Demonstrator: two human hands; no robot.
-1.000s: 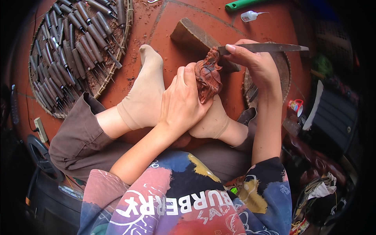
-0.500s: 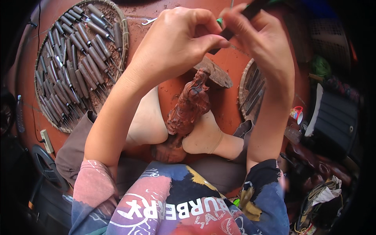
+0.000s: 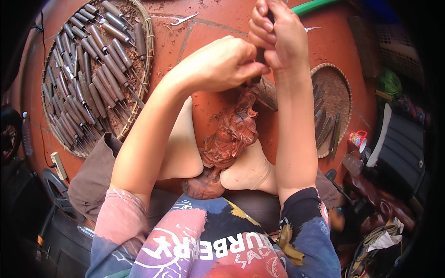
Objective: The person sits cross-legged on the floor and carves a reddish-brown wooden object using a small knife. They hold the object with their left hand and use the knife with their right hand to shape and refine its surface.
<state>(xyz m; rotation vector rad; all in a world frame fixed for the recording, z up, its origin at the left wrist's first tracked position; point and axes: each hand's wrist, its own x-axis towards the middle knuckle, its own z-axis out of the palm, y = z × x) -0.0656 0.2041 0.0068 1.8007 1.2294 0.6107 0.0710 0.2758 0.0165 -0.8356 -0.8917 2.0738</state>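
Observation:
A reddish-brown carved wooden figure (image 3: pixel 232 134) stands upright, clamped between my two feet in beige socks (image 3: pixel 248 173). My left hand (image 3: pixel 222 65) and my right hand (image 3: pixel 278 37) are both closed around one dark-handled carving tool (image 3: pixel 260 58), right hand above left. The tool points down, and its tip meets the top of the figure just under my left hand's fingers. The blade itself is mostly hidden by my fingers.
A round woven tray (image 3: pixel 147 41) at the left holds several wooden-handled chisels. A smaller woven tray (image 3: pixel 340 88) with several tools lies at the right, a wooden block (image 3: pixel 268 92) beside it. A wrench (image 3: pixel 183 19) and a green hose (image 3: pixel 320 5) lie on the red floor.
My left hand has left the figure's side and joined my right hand on the tool. Both hands rose, then came down to the figure's top.

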